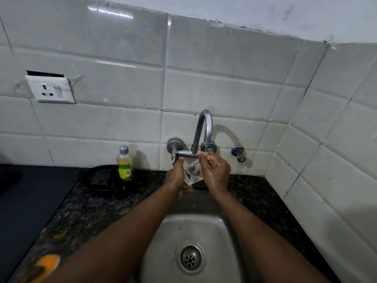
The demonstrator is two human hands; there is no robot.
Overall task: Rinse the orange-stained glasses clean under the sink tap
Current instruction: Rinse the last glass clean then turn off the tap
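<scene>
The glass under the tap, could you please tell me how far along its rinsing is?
Done: the glass already looks clear. In hand: the left hand holds it under the tap while the wet right hand rubs its rim. Left: an orange-stained item waits on the counter.

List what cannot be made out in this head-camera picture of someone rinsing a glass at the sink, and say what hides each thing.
- The glass, head view: the left hand and right hand cover its sides, so any remaining stain cannot be judged.
- The orange object, head view: cut off by the bottom edge and blurred.
- The bottle label, head view: too small to read.
- Other glasses: none in view.
</scene>
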